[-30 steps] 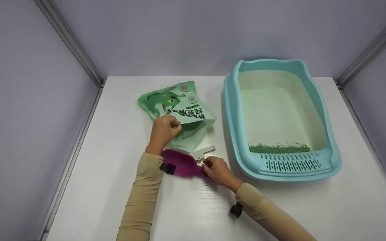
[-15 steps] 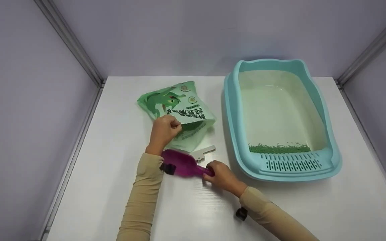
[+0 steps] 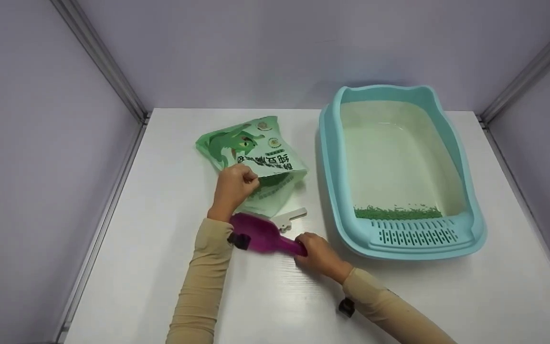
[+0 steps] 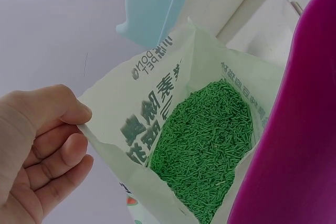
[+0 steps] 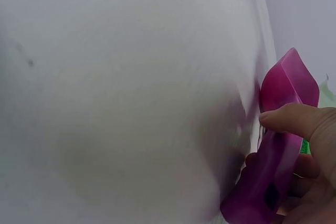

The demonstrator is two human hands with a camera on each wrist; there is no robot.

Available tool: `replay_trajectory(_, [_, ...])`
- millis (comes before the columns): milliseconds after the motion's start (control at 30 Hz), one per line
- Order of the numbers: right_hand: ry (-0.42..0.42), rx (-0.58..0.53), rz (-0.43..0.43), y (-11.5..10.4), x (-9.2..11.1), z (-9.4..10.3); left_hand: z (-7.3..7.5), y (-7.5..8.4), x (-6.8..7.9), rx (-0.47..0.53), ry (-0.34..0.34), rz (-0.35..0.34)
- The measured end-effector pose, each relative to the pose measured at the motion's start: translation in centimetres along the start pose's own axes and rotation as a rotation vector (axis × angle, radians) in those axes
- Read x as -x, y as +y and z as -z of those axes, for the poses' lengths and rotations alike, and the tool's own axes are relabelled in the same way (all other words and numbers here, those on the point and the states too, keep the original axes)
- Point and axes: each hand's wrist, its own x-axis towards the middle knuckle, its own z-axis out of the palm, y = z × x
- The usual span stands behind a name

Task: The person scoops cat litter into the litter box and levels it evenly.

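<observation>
My left hand (image 3: 233, 186) pinches the upper rim of an opened green-and-white litter bag (image 3: 251, 143) between thumb and forefinger. Through the bag's mouth, the left wrist view shows green litter pellets (image 4: 205, 140). A purple scoop (image 3: 258, 234) lies in front of the bag, its blade toward the left forearm and partly hidden by the black wrist camera. My right hand (image 3: 320, 255) grips the end of the scoop's handle. In the right wrist view the thumb lies along the handle (image 5: 268, 177), fingers curled behind it.
A large light-blue litter box (image 3: 333, 191) stands on the right of the white table (image 3: 170, 191), with a strip of green pellets (image 3: 399, 212) beside its slotted front ledge (image 3: 418, 235). A small white flat piece (image 3: 284, 220) lies between bag and scoop. Walls enclose the back and sides.
My right hand has moved slightly right and toward me, from above the scoop's handle to its end, and now curls round it. The left hand and bag have stayed in place.
</observation>
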Motion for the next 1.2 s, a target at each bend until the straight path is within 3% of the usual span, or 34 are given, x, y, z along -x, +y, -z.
replay_trajectory(367, [0.141,0.001,0.179,0.5,0.4,-0.6,0.1,0.2,0.1,-0.009,-0.017,0.027])
replay_trajectory(733, [0.048,0.045,0.061,0.1,0.3,-0.7,0.0,0.2,0.1,0.003,-0.006,0.025])
replay_trajectory(1200, [0.072,0.046,0.087,-0.5,1.0,0.3,0.1,0.2,0.1,-0.009,-0.007,0.016])
